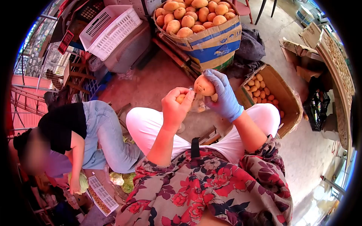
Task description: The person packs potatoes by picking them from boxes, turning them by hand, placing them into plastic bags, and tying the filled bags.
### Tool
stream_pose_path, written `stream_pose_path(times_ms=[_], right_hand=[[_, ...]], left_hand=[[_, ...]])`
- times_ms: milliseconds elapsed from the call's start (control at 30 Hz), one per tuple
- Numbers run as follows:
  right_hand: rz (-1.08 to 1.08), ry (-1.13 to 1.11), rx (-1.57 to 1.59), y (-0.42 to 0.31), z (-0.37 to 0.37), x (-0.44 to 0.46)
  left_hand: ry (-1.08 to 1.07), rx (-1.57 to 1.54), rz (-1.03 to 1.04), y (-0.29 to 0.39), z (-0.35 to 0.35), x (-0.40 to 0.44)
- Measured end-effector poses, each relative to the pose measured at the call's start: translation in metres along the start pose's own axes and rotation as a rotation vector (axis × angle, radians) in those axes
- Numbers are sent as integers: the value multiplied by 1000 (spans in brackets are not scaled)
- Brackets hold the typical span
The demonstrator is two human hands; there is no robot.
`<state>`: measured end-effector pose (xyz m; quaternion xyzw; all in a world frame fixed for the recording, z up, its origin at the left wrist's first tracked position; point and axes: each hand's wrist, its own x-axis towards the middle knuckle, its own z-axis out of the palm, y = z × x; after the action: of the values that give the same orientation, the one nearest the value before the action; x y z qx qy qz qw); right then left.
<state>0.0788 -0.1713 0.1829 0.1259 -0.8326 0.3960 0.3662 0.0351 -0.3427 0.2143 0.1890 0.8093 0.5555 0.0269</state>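
Note:
In a blue glove, my right hand (224, 96) is closed round an orange-yellow round fruit (204, 86) with small dark marks on its skin. My left hand (176, 104) is bare, its fingers pinched together just left of that fruit. A bit of orange-yellow shows between those fingers, too small to name. Clear plastic (198, 104) hangs between and below the two hands. Ahead stands a tall cardboard box (215, 47) heaped with similar fruit.
An open carton (292, 111) of smaller orange fruit is at the right. A white crate (109, 32) rests on a grey bin at the upper left. Another person (102, 132) bends at the left, one hand on a cabbage (82, 183). A black crate (316, 109) stands far right.

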Motion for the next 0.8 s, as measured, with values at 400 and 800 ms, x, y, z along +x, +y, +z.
stream_pose_path(times_ms=[400, 800], right_hand=[[-29, -143, -99, 1, -1, -3], [-41, -11, 64, 6, 1, -2]], left_hand=[[6, 103, 133, 7, 2, 3], [-118, -201, -121, -11, -1, 2]])
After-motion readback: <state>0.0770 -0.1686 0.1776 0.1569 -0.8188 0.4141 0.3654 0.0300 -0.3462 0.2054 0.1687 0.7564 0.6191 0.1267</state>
